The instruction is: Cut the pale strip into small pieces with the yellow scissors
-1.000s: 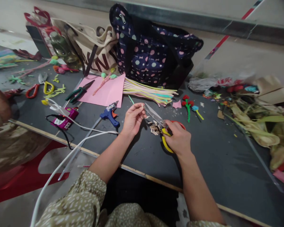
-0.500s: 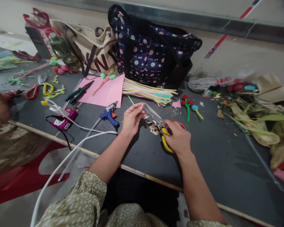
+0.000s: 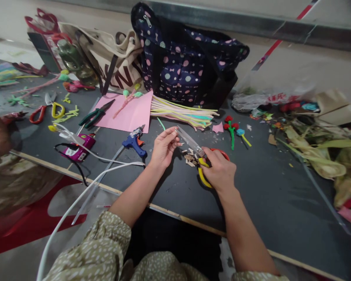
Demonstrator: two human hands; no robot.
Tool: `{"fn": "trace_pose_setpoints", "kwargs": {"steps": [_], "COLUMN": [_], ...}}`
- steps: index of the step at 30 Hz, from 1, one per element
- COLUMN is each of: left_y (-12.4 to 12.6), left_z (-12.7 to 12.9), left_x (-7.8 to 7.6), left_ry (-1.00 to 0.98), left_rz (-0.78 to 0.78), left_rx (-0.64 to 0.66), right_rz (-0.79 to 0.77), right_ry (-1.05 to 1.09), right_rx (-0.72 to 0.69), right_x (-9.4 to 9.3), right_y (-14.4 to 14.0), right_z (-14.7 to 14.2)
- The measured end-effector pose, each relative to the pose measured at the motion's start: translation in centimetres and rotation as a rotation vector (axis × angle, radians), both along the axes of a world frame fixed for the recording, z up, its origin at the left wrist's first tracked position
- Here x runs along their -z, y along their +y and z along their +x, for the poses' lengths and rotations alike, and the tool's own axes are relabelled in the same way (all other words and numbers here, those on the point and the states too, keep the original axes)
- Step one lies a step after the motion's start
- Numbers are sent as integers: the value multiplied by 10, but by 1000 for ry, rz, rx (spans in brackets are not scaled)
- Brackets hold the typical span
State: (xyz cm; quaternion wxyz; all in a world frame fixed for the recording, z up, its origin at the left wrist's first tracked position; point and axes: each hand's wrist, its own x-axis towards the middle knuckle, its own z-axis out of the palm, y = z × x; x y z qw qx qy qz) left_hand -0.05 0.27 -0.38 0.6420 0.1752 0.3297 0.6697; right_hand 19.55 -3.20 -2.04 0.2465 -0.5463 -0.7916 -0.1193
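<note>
Scissors (image 3: 196, 153) sit gripped in my right hand (image 3: 219, 171) by the yellow handles, blades shut on a small stick (image 3: 176, 134) pinched in my left hand (image 3: 163, 147). Cut wooden bits (image 3: 190, 159) lie beneath on the counter (image 3: 269, 187), glue gun (image 3: 133, 140) to the left.

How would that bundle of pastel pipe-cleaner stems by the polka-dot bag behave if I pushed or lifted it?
The stems look thin and long, so probably light and floppy, sagging if lifted at one end. They lie loose and fanned out, untied as far as I can see, so a push would likely scatter them rather than move them together. Their ends partly overlap the pink paper, which might slide along.
</note>
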Motion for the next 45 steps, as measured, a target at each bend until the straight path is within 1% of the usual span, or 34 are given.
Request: {"fn": "trace_pose_setpoints", "kwargs": {"steps": [7,14,19,32,38,45], "left_y": [0,0,0,0,-1,-1], "left_z": [2,3,3,3,4,3], "left_x": [0,1,0,2,1,1], "left_ry": [-17,-7,-2,12,16,3], "left_rz": [-39,-31,-58,-45,-57,-54], "left_rx": [-16,-19,-36,-37,-48,-63], "right_rz": [-8,4,-9,-10,3,18], "right_ry": [-25,-28,-35,-12,-31,-49], "right_rx": [-6,-3,2,-1,-1,-5], "right_x": [1,2,2,2,4,1], "right_y": [-1,-1,-2,-2,-2,-3], "right_z": [-2,-3,-4,-6,-4,-5]}}
